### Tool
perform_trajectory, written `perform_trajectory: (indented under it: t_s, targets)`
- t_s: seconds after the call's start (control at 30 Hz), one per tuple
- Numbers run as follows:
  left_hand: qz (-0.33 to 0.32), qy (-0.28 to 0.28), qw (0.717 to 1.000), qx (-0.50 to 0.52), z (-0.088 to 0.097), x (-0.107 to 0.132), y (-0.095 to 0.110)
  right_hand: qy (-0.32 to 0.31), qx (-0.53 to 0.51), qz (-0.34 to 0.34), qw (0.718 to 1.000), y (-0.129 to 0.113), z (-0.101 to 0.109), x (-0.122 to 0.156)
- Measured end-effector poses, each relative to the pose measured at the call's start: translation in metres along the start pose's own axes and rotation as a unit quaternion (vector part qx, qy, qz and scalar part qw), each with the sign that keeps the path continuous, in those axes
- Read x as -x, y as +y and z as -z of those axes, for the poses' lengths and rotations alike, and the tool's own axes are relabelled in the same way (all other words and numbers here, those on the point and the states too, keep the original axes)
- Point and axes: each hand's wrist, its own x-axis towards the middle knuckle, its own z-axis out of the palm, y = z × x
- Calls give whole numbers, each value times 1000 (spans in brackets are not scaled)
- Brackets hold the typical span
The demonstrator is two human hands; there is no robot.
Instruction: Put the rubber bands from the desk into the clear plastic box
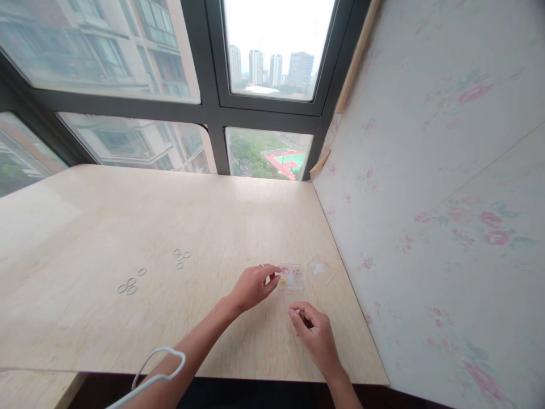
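Observation:
My left hand reaches across the tabletop, its fingertips pinched together at the edge of a small clear plastic box holding tiny coloured bits. What the fingers pinch is too small to name. My right hand hovers nearer to me, fingers curled in a pinch over the table; nothing nameable shows in it. A small clear plastic bag lies just right of the box.
Two clusters of small metal rings lie on the table: one mid-table, another further left. A floral-papered wall borders the table's right edge. Dark-framed windows stand behind. A white cord loops near my left forearm.

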Motion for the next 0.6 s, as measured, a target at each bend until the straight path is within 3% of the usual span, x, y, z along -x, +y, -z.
perform_trajectory:
  t_s: [0.4, 0.6]
  targets:
    - [63, 100, 988, 100, 20, 57, -40, 12, 19, -9, 1000, -5, 0, 2]
    - [141, 178, 956, 185, 24, 65, -49, 24, 1, -59, 998, -8, -11, 3]
